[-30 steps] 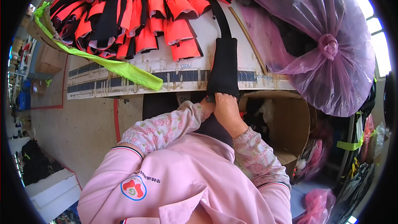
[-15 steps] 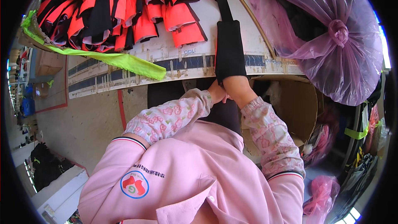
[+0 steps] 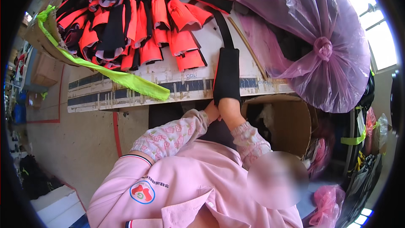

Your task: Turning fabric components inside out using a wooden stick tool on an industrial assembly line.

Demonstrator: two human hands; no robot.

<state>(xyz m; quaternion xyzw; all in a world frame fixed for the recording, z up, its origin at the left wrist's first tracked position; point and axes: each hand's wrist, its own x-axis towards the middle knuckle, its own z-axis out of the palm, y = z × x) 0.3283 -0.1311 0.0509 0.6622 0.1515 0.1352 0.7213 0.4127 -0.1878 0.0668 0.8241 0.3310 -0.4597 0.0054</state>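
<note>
I see both hands meeting at the near edge of the worktop [image 3: 126, 93], just below the lower end of a black padded fabric piece [image 3: 227, 76]. My right hand [image 3: 230, 107] is closed on that lower end, knuckles up, the forearm in a pink floral sleeve running up from the lower edge. My left hand [image 3: 212, 112] sits touching it from the left, mostly hidden behind the right one, so I cannot tell how its fingers are set. The black piece lies lengthwise on the worktop, its lower end hanging over the edge, with a narrow black strap [image 3: 222, 27] running away from its top.

To the left lies a heap of red and black fabric pieces [image 3: 135, 21], well spread over the far worktop, and a bright green strip [image 3: 114, 76] slants across below it. A thin wooden stick [image 3: 249, 48] lies just right of the black piece. A large pink plastic bag [image 3: 312, 38], knotted, crowds the right side, above an open cardboard box [image 3: 291, 122].
</note>
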